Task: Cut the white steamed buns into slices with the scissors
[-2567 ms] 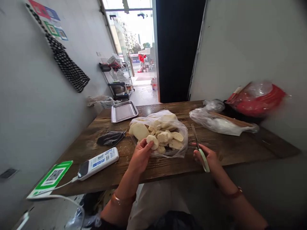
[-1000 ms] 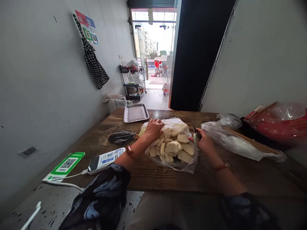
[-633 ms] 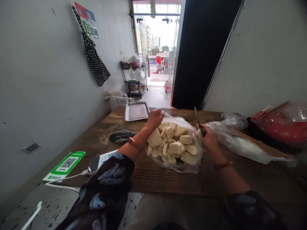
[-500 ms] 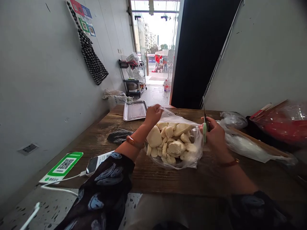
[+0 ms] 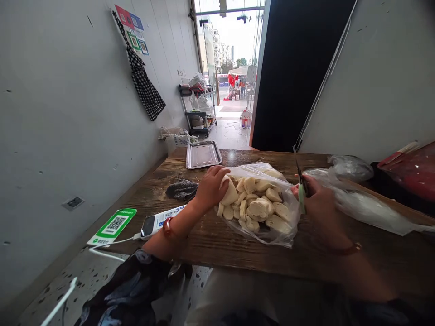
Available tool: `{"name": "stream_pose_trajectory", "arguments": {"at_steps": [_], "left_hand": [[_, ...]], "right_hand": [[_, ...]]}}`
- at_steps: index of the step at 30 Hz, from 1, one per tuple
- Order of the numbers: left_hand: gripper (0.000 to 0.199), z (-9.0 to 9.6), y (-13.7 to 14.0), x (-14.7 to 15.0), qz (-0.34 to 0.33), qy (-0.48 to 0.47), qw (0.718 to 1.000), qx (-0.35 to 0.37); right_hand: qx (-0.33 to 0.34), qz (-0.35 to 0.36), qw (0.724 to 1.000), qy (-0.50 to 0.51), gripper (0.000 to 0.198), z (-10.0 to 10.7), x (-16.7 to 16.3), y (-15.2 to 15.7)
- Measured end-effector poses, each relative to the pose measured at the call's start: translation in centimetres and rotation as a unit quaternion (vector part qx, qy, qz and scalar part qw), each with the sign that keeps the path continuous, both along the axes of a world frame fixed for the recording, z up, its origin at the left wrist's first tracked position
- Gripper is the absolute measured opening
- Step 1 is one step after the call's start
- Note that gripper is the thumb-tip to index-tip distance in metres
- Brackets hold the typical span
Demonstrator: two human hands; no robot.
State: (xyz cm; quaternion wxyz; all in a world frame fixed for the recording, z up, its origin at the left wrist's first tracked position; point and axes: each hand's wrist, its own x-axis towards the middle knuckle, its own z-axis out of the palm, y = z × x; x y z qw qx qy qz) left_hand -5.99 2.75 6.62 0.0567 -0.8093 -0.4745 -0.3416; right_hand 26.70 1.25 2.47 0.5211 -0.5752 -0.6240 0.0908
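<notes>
My left hand (image 5: 212,188) is closed at the left side of a clear plastic bag (image 5: 283,237), its fingers and thumb on a large pale piece of steamed bun (image 5: 230,192). The bag lies open on the wooden table, full of cut slices and chunks of steamed bun (image 5: 260,209). At the bag's right edge my right hand (image 5: 317,199) is closed around a thin-bladed knife (image 5: 301,197) with a pale green handle. Its blade points up, away from the slices. My right fingers are partly blurred.
A metal tray (image 5: 204,155) lies at the table's far edge, with a dark grey cloth (image 5: 181,189) nearer. On the left are a phone (image 5: 148,225) on a white cable and a green QR card (image 5: 115,225). Plastic bags (image 5: 369,210) lie on the right.
My left hand has let go of the bag's raised rim and come down onto the large bun piece. The rim has sagged over the far slices. My right hand still holds the knife.
</notes>
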Motion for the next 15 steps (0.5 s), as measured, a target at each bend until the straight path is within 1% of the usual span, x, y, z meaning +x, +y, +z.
{"name": "stream_pose_trajectory", "arguments": {"at_steps": [1,3,5,7,9,12,15], "left_hand": [[0.034,-0.5,-0.5,-0.4,-0.021,0.032,0.999,-0.014],[0.044,-1.4,-1.1,-1.2,-0.056,0.099,0.992,-0.047],[0.057,-2.2,-1.2,-2.0,-0.067,0.159,0.983,-0.067],[0.064,-2.8,-0.8,-2.6,-0.064,0.204,0.974,-0.075],[0.064,-3.1,-0.3,-2.8,-0.055,0.226,0.970,-0.072],[0.058,-3.4,0.8,-2.6,-0.048,0.232,0.970,-0.052],[0.056,-3.5,1.8,-2.3,-0.056,0.238,0.969,-0.044]], "right_hand": [[-0.009,0.001,1.000,0.000,0.051,0.0,-0.1,-0.2],[-0.025,0.007,1.000,-0.004,0.051,0.0,-0.4,-0.8],[-0.029,0.012,0.999,-0.016,0.052,0.2,-0.7,-1.3],[-0.021,0.010,0.999,-0.032,0.050,0.4,-1.0,-2.0],[-0.005,0.000,0.999,-0.042,0.049,0.7,-1.2,-2.7],[0.018,-0.004,0.999,-0.039,0.048,1.1,-1.5,-4.1],[0.036,-0.003,0.999,-0.034,0.048,1.3,-1.6,-5.5]]}}
